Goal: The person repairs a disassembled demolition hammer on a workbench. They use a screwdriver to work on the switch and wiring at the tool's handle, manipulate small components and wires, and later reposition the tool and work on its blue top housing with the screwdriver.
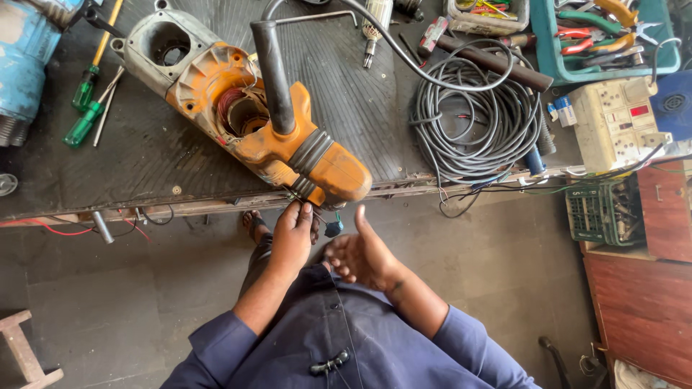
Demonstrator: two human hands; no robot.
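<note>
- The orange power tool [288,137] is lying across the dark ribbed surface [144,158], its housing opened so the copper winding is showing, and its handle end is hanging over the surface's near edge.
- The step in hand seems to be work on the thin wires [299,198] coming out under that handle end; a small dark connector [333,228] is dangling just below the tool.
- The left hand [292,234] is reaching up beneath the handle end, its fingers [303,210] pinching closed on the wires.
- The right hand [360,252] is hovering just right of the connector, palm turned inward, fingers loosely curled and spread, gripping nothing.
- Judging from this, the next move is calling for the free hand to come in and steady or take the connector while the wires are being held taut; the slender strands are asking for a light pull.
- Right of the tool, a coiled grey cable [476,122] is lying on the surface, with a pale switchboard [616,122] beyond it.
- Left of the tool, green-handled screwdrivers [85,108] are resting near a blue motor casing [25,50].
</note>
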